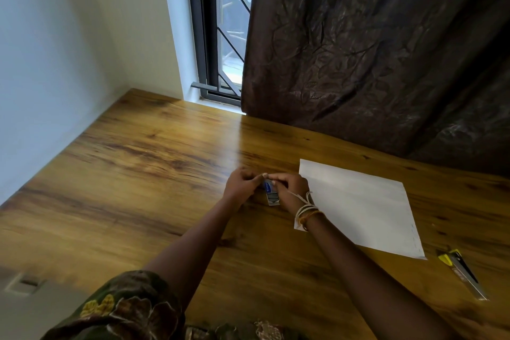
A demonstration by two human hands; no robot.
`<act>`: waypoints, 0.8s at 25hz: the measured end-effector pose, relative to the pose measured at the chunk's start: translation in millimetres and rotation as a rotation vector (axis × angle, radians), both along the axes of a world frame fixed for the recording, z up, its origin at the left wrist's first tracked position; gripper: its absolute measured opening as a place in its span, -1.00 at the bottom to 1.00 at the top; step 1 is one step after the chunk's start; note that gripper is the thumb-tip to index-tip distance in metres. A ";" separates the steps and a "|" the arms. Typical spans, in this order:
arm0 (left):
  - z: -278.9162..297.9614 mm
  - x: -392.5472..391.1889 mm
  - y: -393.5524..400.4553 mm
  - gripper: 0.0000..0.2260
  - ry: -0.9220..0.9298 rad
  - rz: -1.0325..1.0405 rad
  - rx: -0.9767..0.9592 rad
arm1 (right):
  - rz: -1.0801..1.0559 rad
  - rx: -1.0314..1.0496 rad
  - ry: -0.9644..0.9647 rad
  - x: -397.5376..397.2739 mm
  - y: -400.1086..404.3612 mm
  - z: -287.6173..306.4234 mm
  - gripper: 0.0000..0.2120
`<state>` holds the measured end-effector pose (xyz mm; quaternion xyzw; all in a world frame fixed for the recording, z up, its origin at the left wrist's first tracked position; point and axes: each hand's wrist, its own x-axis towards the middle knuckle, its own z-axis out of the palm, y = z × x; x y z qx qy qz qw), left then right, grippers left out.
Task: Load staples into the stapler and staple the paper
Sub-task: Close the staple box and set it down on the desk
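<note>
On the table (143, 174), the left hand (241, 183) and right hand (289, 188) meet with fingers curled, both gripping the small blue-and-metal stapler (271, 194) between them just above the wood, while the paper (364, 207) lies flat to the right, with a cutter (461, 270) beyond.

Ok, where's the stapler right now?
In the head view, the stapler sits on the wooden table at centre, between the left hand and right hand, just left of the paper.
</note>
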<state>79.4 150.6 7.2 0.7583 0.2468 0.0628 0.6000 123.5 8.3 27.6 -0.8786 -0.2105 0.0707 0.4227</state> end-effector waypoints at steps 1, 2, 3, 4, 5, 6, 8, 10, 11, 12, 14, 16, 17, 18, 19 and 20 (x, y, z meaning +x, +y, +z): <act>1.3 0.2 -0.4 -0.86 0.006 0.010 -0.023 | -0.010 0.013 0.004 -0.5 2.0 0.8 -0.81; 2.5 0.7 0.0 -0.86 0.010 0.014 -0.045 | -0.027 0.030 0.008 -0.8 3.5 1.5 -0.83; 3.5 0.5 0.9 -0.85 0.010 0.014 -0.060 | -0.047 0.045 0.007 -0.7 4.3 2.3 -0.85; 4.3 -0.2 1.1 -0.84 0.008 0.009 -0.070 | -0.067 0.059 0.008 -0.7 4.9 2.9 -0.86; 5.0 -1.6 0.8 -0.83 0.005 0.004 -0.073 | -0.083 0.069 0.015 -0.6 5.7 3.3 -0.87; 5.9 -2.7 0.1 -0.83 0.009 0.001 -0.072 | -0.091 0.073 0.024 -0.6 6.1 3.9 -0.88; 7.7 -1.5 -1.0 -0.84 0.043 0.011 -0.083 | -0.073 0.052 0.032 -0.2 5.9 5.7 -0.89; 10.4 2.8 -1.9 -0.82 0.111 0.022 -0.102 | -0.012 -0.013 -0.001 1.1 3.4 9.6 -0.88; 12.2 4.8 -3.0 -0.80 0.152 0.014 -0.105 | 0.029 -0.067 -0.043 2.7 0.9 12.3 -0.88; 13.0 6.5 -4.5 -0.78 0.184 -0.001 -0.110 | 0.066 -0.130 -0.096 4.7 -2.4 14.7 -0.87; 12.1 7.1 -7.1 -0.74 0.210 -0.017 -0.100 | 0.115 -0.241 -0.180 7.7 -10.3 18.0 -0.84; 8.8 6.6 -8.1 -0.73 0.211 -0.010 -0.039 | 0.140 -0.314 -0.216 7.4 -18.1 18.3 -0.83; 7.7 6.1 -8.0 -0.76 0.202 -0.006 0.003 | 0.162 -0.345 -0.239 6.1 -20.6 17.2 -0.83; 7.0 6.3 -7.9 -0.79 0.188 -0.008 0.046 | 0.193 -0.371 -0.265 4.3 -22.5 15.5 -0.84; 7.0 6.9 -8.2 -0.81 0.176 -0.013 0.086 | 0.225 -0.390 -0.286 2.2 -23.2 13.9 -0.84; 7.0 7.7 -9.0 -0.80 0.167 -0.018 0.118 | 0.251 -0.406 -0.298 0.3 -23.3 12.9 -0.84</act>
